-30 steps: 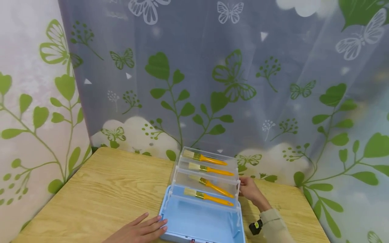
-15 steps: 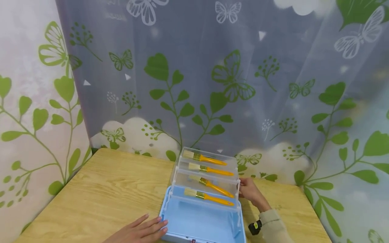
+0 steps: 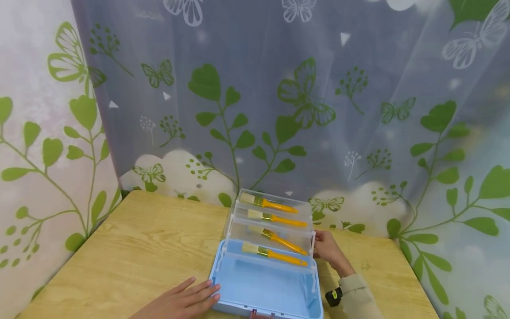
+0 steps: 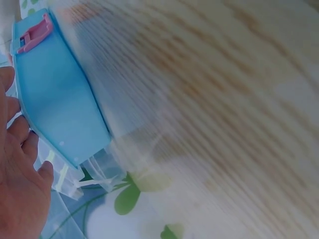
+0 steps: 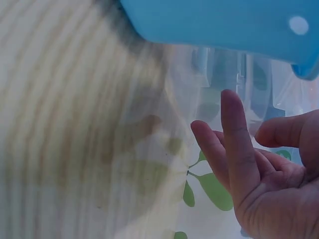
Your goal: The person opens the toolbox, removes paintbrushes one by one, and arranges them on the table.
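A light blue toolbox (image 3: 264,285) stands unfolded on the table, with clear plastic trays (image 3: 247,239) stepping up behind its bottom compartment. Several flat paintbrushes (image 3: 286,258) with yellow handles and pale bristles lie across the trays. My left hand (image 3: 181,301) rests on the box's left rim with its fingers straight. In the left wrist view, the pink latch (image 4: 37,34) shows on the box's front. My right hand (image 3: 328,250) is at the right side of the trays. In the right wrist view, its fingers are extended and its thumb is apart from them, close to the clear plastic.
The wood-grain table (image 3: 159,239) extends on both sides of the box. Behind it hangs a printed curtain (image 3: 255,110) with leaves and butterflies, close to the trays' back. A small black device (image 3: 334,297) is at my right wrist.
The head view has shifted slightly, so more of the box's front latch shows. Both hands, the trays and the brushes keep their places.
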The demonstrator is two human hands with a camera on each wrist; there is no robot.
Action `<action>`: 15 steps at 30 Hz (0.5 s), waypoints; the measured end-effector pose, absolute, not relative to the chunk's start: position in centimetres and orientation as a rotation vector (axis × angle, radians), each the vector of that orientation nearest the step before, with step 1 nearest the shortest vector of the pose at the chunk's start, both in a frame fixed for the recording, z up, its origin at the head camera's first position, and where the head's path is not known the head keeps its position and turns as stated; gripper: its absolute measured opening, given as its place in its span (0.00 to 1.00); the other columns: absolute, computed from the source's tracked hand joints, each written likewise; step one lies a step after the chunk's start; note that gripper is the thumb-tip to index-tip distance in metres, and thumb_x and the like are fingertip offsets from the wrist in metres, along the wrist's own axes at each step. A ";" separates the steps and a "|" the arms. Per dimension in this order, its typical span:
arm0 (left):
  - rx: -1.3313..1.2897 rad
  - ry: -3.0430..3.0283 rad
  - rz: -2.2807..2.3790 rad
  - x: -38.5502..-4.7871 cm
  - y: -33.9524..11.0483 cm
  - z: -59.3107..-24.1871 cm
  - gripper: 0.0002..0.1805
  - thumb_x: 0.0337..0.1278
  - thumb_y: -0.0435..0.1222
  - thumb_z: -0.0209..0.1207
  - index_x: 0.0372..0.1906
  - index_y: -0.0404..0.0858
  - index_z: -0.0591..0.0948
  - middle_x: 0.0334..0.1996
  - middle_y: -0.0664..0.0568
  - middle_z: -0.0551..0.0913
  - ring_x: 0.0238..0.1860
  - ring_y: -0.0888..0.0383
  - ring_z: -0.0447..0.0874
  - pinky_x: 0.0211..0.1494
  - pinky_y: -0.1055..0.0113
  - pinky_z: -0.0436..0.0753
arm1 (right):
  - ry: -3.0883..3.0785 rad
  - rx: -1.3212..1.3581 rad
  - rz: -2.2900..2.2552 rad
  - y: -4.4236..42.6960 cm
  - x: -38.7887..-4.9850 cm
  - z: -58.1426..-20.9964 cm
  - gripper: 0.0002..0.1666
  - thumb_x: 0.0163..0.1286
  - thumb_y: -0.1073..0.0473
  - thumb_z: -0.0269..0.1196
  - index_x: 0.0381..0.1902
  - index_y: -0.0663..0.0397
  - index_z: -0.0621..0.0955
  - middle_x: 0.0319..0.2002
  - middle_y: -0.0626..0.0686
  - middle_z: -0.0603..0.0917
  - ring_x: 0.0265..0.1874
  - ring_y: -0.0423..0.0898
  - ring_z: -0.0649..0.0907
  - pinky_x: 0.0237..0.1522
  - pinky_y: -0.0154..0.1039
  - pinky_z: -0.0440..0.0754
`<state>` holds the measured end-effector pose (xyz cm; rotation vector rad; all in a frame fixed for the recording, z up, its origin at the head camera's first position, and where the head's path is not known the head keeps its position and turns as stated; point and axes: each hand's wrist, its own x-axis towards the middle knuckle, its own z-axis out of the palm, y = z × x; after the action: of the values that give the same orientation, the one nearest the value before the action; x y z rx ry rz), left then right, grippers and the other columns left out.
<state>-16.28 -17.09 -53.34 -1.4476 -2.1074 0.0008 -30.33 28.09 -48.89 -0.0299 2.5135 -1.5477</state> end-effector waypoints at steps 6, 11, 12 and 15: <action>-1.464 -2.107 -0.020 -16.6 -17.1 -52.8 0.41 0.76 0.61 0.43 0.80 0.39 0.62 0.75 0.49 0.70 0.83 0.58 0.43 0.83 0.63 0.35 | 2.535 -0.088 -1.565 28.6 -30.1 -48.8 0.25 0.83 0.63 0.47 0.70 0.75 0.68 0.59 0.72 0.79 0.50 0.56 0.86 0.48 0.49 0.88; -1.477 -2.097 -0.045 -16.6 -17.2 -52.7 0.39 0.76 0.60 0.42 0.79 0.39 0.63 0.74 0.49 0.72 0.83 0.58 0.44 0.83 0.64 0.36 | 2.872 -0.139 -1.478 28.7 -28.7 -47.8 0.24 0.83 0.62 0.49 0.69 0.70 0.72 0.63 0.70 0.78 0.60 0.63 0.80 0.60 0.56 0.80; -1.482 -2.100 -0.051 -16.5 -17.2 -52.8 0.39 0.76 0.60 0.43 0.79 0.39 0.63 0.74 0.49 0.71 0.83 0.58 0.44 0.83 0.64 0.36 | 2.955 -0.145 -1.495 28.6 -28.3 -47.3 0.22 0.82 0.63 0.51 0.68 0.69 0.74 0.63 0.69 0.78 0.60 0.64 0.80 0.61 0.56 0.80; -1.491 -2.107 -0.062 -16.3 -17.1 -53.0 0.40 0.76 0.60 0.44 0.79 0.38 0.62 0.76 0.49 0.67 0.83 0.58 0.44 0.83 0.65 0.36 | 3.088 -0.254 -1.659 27.9 -27.1 -45.6 0.19 0.79 0.67 0.55 0.64 0.65 0.78 0.60 0.67 0.80 0.58 0.61 0.80 0.60 0.46 0.81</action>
<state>-16.33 -17.12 -53.03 -1.4909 -2.1068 -0.0621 -27.06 27.93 -45.63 -0.2538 3.0878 -1.6587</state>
